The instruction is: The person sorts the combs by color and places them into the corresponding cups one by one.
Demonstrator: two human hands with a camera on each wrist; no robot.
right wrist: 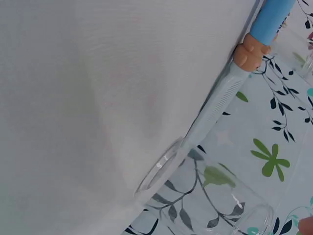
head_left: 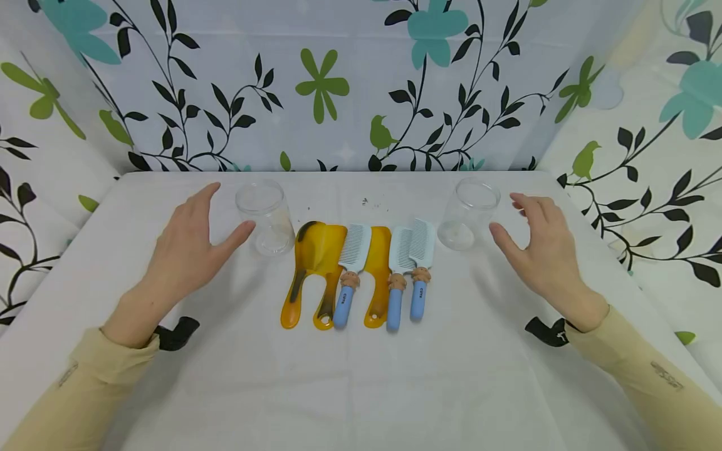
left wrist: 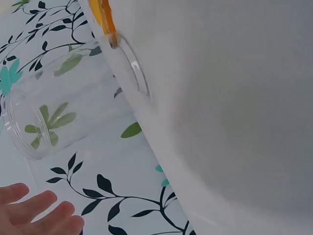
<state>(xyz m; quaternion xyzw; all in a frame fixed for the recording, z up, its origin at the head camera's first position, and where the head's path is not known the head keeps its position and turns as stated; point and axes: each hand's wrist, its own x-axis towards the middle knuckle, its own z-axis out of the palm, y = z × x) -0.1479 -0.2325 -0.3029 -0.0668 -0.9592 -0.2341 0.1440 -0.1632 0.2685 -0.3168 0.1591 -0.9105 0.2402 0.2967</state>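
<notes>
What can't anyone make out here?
Head view: right sleeve print, too small to read.
Head view: rightmost yellow implement, partly hidden by leftmost comb.
Left wrist view: most of left hand, cut off by bottom left corner.
Right wrist view: most of right hand, cut off by right edge.

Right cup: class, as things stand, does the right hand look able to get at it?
Probably yes. The right hand is open beside the right cup, its thumb towards it, and nothing visible stands between them. The blue combs lie on the cup's other side.
</notes>
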